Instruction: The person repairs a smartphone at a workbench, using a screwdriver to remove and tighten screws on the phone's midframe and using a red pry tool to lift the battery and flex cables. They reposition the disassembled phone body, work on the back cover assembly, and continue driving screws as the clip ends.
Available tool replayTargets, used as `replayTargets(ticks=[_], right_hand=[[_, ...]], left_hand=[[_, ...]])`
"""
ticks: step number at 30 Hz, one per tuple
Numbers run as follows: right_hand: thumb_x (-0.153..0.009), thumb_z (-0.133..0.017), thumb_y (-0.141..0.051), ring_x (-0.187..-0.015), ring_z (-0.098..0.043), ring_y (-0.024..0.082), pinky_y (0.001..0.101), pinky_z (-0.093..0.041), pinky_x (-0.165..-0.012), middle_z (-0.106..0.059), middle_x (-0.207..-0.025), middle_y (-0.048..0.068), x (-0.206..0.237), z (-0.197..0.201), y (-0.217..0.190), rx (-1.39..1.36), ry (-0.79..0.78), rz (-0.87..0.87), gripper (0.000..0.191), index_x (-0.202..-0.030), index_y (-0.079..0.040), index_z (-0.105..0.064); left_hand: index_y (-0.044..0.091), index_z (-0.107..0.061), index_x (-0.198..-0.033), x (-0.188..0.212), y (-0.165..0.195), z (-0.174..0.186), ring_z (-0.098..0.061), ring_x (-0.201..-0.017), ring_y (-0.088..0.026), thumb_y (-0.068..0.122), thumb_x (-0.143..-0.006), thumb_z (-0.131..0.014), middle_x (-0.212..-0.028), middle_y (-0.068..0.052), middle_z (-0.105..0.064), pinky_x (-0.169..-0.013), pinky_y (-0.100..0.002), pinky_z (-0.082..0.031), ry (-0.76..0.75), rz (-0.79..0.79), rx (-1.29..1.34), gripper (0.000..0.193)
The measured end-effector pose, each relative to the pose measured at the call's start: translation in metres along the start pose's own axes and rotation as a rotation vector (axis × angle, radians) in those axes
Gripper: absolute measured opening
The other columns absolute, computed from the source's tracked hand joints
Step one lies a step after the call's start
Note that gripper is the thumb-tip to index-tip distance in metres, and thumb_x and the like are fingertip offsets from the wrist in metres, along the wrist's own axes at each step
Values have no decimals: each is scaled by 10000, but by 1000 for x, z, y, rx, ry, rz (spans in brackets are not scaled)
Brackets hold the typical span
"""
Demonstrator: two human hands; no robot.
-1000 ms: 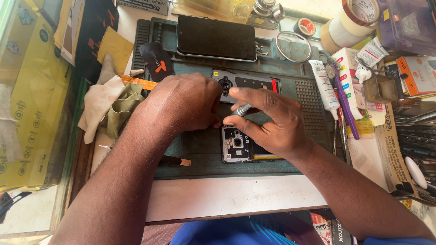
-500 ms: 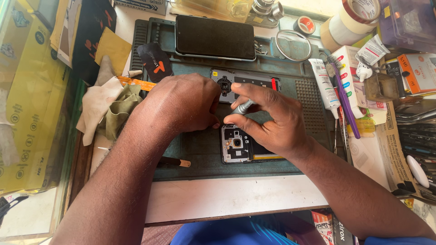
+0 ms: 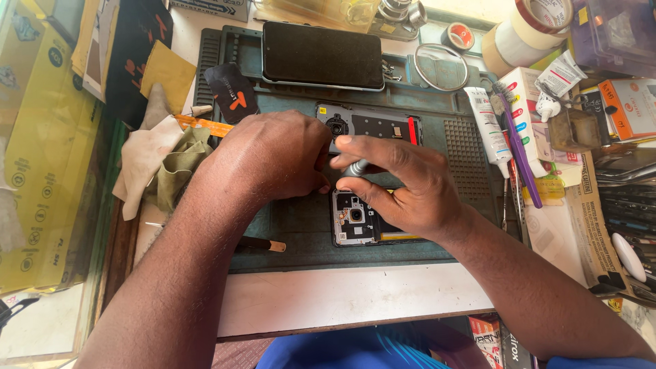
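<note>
An opened phone [image 3: 355, 220] with its circuit board and camera exposed lies on a dark green work mat [image 3: 294, 225]. My right hand [image 3: 403, 184] hovers over it and pinches the silver handle of a small screwdriver [image 3: 355, 167] between thumb and fingers. My left hand [image 3: 273, 157] is curled into a fist just left of the screwdriver, touching the tool area; what it holds is hidden. A grey back cover [image 3: 376, 126] with a camera hole lies behind the hands. Further back sits a phone with a dark screen [image 3: 322, 56].
Cloths [image 3: 164, 164] and an orange tool [image 3: 201, 125] lie to the left. A white tube [image 3: 488, 130], purple toothbrush [image 3: 519, 150], tape rolls [image 3: 523, 31] and boxes crowd the right. A thin brown-tipped stick [image 3: 263, 244] rests on the mat's front. The white table edge [image 3: 342, 297] runs below.
Both hands stay over the opened phone. My right fingers have shifted slightly around the screwdriver handle; nothing else has moved.
</note>
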State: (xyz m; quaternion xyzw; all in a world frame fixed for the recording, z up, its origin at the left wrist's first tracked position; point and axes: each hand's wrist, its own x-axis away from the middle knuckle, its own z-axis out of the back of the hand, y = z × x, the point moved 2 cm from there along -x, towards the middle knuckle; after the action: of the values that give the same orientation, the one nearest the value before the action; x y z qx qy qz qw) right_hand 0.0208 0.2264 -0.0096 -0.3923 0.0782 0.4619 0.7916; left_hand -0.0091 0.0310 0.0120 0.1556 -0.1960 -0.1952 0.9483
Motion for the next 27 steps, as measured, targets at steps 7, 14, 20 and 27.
replayTargets(ticks=[7, 14, 20, 27], right_hand=[[-1032, -682, 11, -1195, -745, 226, 314, -664, -981, -716, -1277, 130, 1, 4, -1, -130, -57, -145, 569, -1525, -63, -409], [-1039, -678, 6, -1202, -743, 223, 313, -644, -946, -712, -1248, 125, -1, 6, 3, -162, -62, -160, 580, -1536, -73, -389], [-1051, -642, 9, -1249, -722, 238, 326, -669, -970, -701, -1309, 136, 1, 8, 2, -195, -94, -123, 550, -1535, -66, -391], [-954, -786, -114, -1156, -742, 199, 291, -651, -891, -702, -1242, 113, 1, 3, 8, -145, 30, -29, 544, -1434, -80, -533]], left_hand=[[177, -764, -1032, -1, 2, 2, -723, -986, -306, 362, -791, -846, -1016, -101, -756, -854, -459, -579, -18, 4, -25, 315], [177, -757, -1052, -3, 3, 2, -726, -981, -308, 373, -797, -842, -1020, -98, -753, -860, -458, -577, -27, 22, -9, 333], [155, -750, -1032, -3, 1, 1, -715, -995, -318, 357, -761, -865, -1016, -112, -747, -848, -466, -570, 31, -9, -1, 357], [157, -750, -1038, -4, 0, -1, -723, -989, -310, 378, -781, -856, -1016, -109, -749, -865, -459, -575, -24, 19, -6, 355]])
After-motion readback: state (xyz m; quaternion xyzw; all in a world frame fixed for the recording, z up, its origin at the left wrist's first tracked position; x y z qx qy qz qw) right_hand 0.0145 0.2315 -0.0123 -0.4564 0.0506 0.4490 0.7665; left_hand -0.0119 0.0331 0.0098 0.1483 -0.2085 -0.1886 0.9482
